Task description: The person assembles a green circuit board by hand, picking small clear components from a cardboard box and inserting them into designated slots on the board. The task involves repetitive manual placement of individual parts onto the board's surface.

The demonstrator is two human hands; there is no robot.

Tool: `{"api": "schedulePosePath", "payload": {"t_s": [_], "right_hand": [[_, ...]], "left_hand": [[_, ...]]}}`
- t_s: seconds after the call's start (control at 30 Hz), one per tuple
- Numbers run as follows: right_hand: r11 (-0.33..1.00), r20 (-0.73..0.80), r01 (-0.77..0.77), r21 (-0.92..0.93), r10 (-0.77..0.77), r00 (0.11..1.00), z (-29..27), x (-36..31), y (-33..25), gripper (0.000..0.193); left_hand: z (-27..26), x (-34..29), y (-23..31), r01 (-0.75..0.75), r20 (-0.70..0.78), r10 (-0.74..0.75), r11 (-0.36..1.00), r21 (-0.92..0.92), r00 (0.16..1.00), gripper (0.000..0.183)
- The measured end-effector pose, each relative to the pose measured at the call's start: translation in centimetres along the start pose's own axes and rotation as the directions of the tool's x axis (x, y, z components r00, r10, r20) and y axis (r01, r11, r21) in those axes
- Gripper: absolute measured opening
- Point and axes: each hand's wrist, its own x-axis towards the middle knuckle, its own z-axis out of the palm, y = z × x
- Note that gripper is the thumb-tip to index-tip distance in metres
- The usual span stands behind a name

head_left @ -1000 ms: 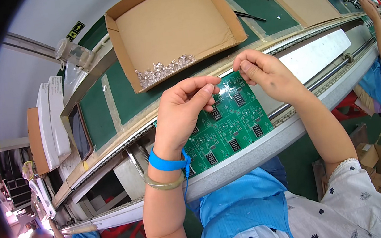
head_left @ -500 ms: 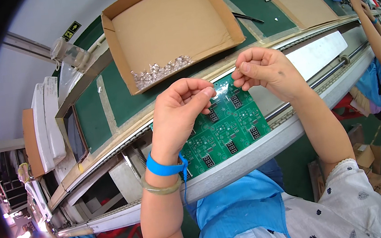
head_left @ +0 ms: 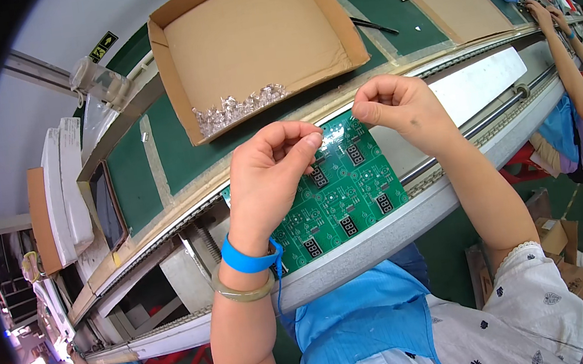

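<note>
Head view: see narrow pinches on bare left hand [head_left: 266,174] and bare right hand [head_left: 407,113]; cannot tell whether holding anything. Under both, see rectangular green circuit board [head_left: 361,186] with black digit displays [head_left: 348,226]. Beyond left hand, see shallow brown cardboard box [head_left: 255,37] holding clear pieces [head_left: 239,110].

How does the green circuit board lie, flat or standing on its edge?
Flat: the green circuit board lies across the conveyor, its black displays facing up; the left hand hides part of it.
</note>
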Motion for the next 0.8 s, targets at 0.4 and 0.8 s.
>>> {"api": "schedulePosePath", "payload": {"t_s": [0.4,0.8], "right_hand": [[0.719,0.047,0.154,-0.678,-0.167,0.985,1.2,0.2,0.1,0.024],[0.668,0.076,0.204,-0.716,-0.216,0.974,1.4,0.0,0.0,0.018]], "left_hand": [[0.2,0.0,-0.5,-0.055,-0.041,0.063,0.983,0.176,0.997,0.014],[0.1,0.0,-0.6,-0.078,-0.043,0.089,0.976,0.202,0.995,0.016]]}}
